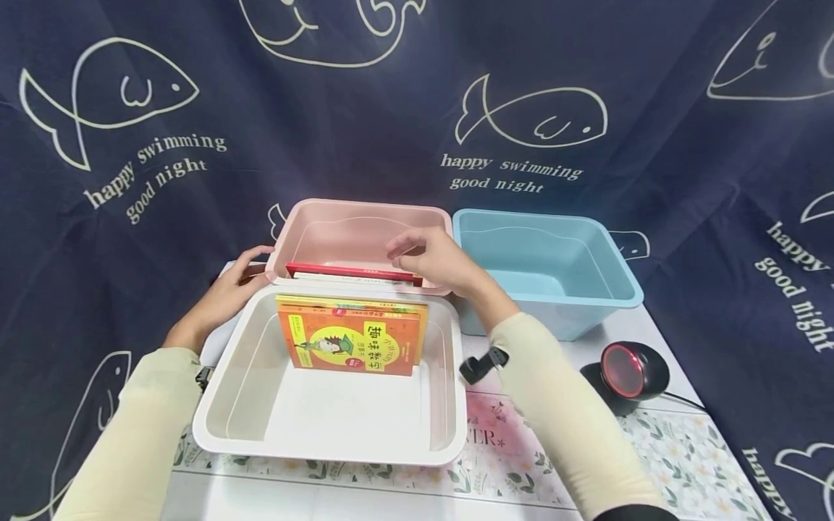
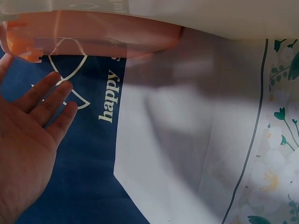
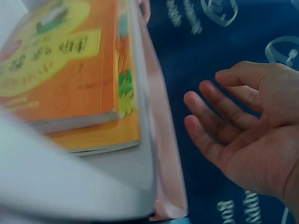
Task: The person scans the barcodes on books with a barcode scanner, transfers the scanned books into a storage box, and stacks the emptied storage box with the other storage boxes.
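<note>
Seen from the head view, with the white bin [image 1: 342,412] as the clock's centre and 12 o'clock at its far side, the orange books [image 1: 352,346] stand on edge inside it toward 12, their decorated front cover facing 6. Just beyond, at 12 o'clock, sits the pink bin [image 1: 345,235]; along its 6 o'clock wall stand a red book [image 1: 342,272] and some white books [image 1: 352,280].

The left hand [image 1: 226,291] is at about 10 o'clock, fingers and thumb reaching to the pink bin's rim at its 9 o'clock side. Its grip is released — the fingers are spread and loosely bent, and how firmly they touch the rim I cannot tell.

The right hand [image 1: 438,259] hangs between 1 and 2 o'clock, above the pink bin's near corner and close to the end of the red book. Its grip is released too: the right wrist view shows the fingers slack and parted, apart from the orange books.

The blue bin [image 1: 541,318] stands near 2 o'clock, and a black device [image 1: 635,370] with a red face lies at 3, both on the desk [image 1: 260,499]. Dark blue fabric [image 1: 391,155] printed with fish hangs behind.
</note>
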A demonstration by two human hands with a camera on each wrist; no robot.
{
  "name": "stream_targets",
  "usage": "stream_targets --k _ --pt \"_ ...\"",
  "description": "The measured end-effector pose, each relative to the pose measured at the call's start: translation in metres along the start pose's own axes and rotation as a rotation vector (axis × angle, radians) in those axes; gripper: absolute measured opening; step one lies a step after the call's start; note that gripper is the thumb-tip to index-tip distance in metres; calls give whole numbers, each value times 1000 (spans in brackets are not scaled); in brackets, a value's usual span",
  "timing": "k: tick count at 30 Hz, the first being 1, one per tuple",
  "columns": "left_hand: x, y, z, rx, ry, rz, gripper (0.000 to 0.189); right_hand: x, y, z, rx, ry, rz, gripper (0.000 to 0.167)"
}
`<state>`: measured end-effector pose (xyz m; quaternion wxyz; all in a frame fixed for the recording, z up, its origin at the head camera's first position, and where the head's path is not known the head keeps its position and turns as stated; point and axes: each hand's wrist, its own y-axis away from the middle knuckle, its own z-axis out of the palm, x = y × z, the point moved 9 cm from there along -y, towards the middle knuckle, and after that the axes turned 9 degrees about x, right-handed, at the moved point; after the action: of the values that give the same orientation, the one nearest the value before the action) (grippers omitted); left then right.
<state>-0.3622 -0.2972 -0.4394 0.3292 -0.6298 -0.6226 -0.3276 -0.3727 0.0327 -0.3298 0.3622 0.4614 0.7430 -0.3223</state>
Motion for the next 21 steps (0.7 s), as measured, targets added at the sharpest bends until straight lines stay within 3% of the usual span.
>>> stream_targets --k 5,9,14,21 --pt "3 0 -1 0 -2 9 68 -9 43 -4 -39 -23 -29 25" --pt "2 0 -3 -1 -8 1 70 0 67 1 -84 -75 -9 24" --pt "1 2 -1 -12 8 2 69 13 78 9 -80 -141 22 28" --pt "2 3 1 -15 7 -1 70 19 76 21 -76 -132 40 28"
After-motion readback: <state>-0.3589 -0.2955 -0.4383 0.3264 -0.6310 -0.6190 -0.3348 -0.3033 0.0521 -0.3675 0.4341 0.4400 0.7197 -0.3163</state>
